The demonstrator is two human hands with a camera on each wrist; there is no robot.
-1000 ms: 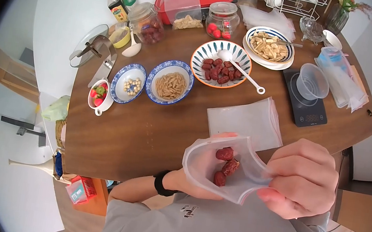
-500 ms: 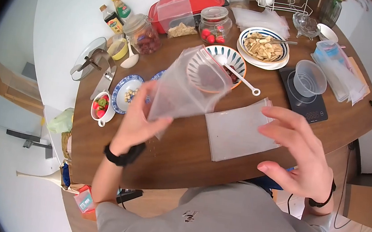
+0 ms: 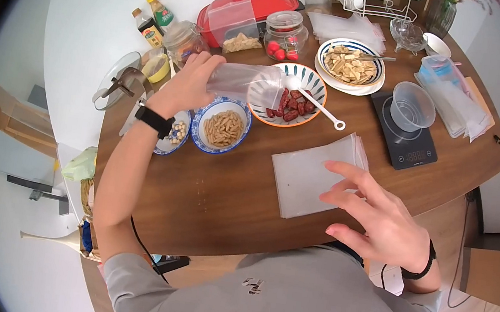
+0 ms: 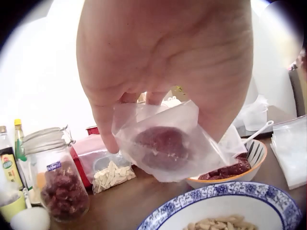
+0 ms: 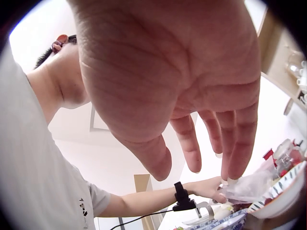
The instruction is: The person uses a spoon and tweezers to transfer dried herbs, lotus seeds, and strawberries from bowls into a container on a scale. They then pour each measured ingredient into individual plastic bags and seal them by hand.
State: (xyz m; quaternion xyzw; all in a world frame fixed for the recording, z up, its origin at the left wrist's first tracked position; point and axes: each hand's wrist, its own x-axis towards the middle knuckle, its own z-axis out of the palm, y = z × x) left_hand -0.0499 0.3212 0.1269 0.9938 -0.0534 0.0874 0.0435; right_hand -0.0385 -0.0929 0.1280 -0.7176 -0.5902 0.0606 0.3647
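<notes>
The left hand [image 3: 185,84] grips the closed end of a clear plastic bag [image 3: 241,81], tipped sideways with its mouth over the bowl of red dates [image 3: 293,106]. In the left wrist view a dark red date [image 4: 165,143] shows through the bag [image 4: 192,117]. A white spoon [image 3: 319,107] rests in the date bowl. The right hand [image 3: 383,221] hovers, fingers spread and holding nothing, by the front right of a stack of flat bags [image 3: 310,180].
Blue-rimmed bowls [image 3: 218,147] stand left of the date bowl. Behind are glass jars [image 3: 286,34], a red cooker [image 3: 264,3] and a plate of dried slices [image 3: 350,68]. A black scale [image 3: 412,149] with a plastic tub [image 3: 413,108] sits at the right.
The left hand has carried the bag from near the body to the date bowl and tipped it over. The right hand has let go of the bag and opened its fingers.
</notes>
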